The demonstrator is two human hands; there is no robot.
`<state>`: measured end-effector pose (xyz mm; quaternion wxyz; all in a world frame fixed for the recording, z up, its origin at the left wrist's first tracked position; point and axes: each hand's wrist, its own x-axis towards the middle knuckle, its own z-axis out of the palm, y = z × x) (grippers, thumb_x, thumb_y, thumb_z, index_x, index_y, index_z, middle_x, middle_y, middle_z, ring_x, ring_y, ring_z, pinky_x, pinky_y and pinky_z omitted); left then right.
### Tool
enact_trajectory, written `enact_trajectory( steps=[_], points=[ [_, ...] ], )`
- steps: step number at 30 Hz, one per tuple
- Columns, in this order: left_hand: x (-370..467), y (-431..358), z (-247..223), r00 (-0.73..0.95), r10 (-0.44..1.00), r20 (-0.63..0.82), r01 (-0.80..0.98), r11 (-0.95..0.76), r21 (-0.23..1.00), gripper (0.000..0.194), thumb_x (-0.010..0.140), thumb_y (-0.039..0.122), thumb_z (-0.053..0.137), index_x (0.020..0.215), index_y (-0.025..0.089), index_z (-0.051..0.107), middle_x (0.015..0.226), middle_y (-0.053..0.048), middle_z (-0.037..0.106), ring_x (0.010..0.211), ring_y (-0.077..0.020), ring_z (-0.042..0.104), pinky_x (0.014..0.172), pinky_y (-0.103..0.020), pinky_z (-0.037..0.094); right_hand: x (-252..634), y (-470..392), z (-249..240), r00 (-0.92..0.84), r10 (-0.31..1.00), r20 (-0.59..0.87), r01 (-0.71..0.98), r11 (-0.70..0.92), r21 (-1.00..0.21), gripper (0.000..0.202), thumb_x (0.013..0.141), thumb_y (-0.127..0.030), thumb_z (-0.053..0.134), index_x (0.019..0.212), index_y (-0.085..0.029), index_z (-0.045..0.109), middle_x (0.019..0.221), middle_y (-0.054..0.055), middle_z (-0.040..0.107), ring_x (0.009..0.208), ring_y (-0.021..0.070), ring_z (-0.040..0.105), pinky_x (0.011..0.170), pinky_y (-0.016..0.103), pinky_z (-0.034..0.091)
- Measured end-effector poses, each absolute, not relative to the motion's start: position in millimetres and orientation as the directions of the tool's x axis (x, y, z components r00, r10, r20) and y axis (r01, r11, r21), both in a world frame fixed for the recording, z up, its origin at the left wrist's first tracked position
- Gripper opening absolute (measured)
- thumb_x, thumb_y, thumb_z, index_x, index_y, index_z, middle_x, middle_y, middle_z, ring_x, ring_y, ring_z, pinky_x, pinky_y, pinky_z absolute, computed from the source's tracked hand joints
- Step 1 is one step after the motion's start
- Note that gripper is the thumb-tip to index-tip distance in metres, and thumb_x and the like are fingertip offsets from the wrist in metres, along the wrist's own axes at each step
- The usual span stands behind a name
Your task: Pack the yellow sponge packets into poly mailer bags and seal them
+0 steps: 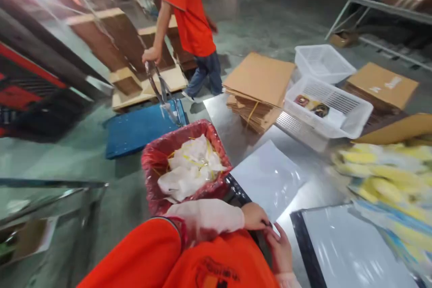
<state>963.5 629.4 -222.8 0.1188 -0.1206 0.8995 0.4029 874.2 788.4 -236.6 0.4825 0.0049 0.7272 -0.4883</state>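
My left hand (pixel 254 216) and my right hand (pixel 279 246) meet close to my body at the near edge of the metal table. Both have their fingers pinched together. Between the fingertips shows a small dark and whitish bit, too small to name. Just beyond them lies a glossy white plastic sheet (pixel 268 175) with a black strip along its left side. Whether the pinched bit belongs to that sheet, I cannot tell. A second white sheet with a black border (pixel 354 247) lies right of my right hand.
Left of the table stands a red-lined bin (pixel 150 175) holding crumpled white scraps. Flattened cardboard (pixel 259 76), white plastic crates (pixel 327 110) and a yellow-and-blue pile (pixel 394 184) are rightward. Beyond, a person in orange (pixel 189 9) grips the handle of a blue cart (pixel 141 128).
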Motion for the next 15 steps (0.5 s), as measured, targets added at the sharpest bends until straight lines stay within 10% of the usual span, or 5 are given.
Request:
enact_trajectory(
  steps=[10, 15],
  points=[
    [970, 635, -215, -0.768, -0.337, -0.544, -0.606, 0.110, 0.788, 0.011, 0.073, 0.021, 0.070, 0.082, 0.020, 0.076, 0.081, 0.002, 0.074, 0.079, -0.0137, 0.066, 0.072, -0.019, 0.046, 885, 785, -232, -0.558, -0.500, -0.662, 0.471, 0.467, -0.749, 0.069, 0.048, -0.045, 0.078, 0.104, -0.021, 0.047, 0.074, 0.001, 0.072, 0.080, 0.0254, 0.070, 0.083, 0.039, 0.054],
    [967, 639, -219, -0.731, -0.375, -0.570, -0.622, 0.022, 0.782, 0.014, 0.078, 0.015, 0.060, 0.084, 0.015, 0.073, 0.077, 0.000, 0.073, 0.073, -0.0121, 0.064, 0.068, -0.020, 0.048, 865, 785, -237, -0.750, -0.622, -0.225, -0.323, 0.641, -0.696, 0.056, 0.069, -0.033, 0.061, 0.121, -0.014, 0.052, 0.096, 0.015, 0.068, 0.097, 0.0315, 0.062, 0.090, 0.048, 0.047]
  ],
)
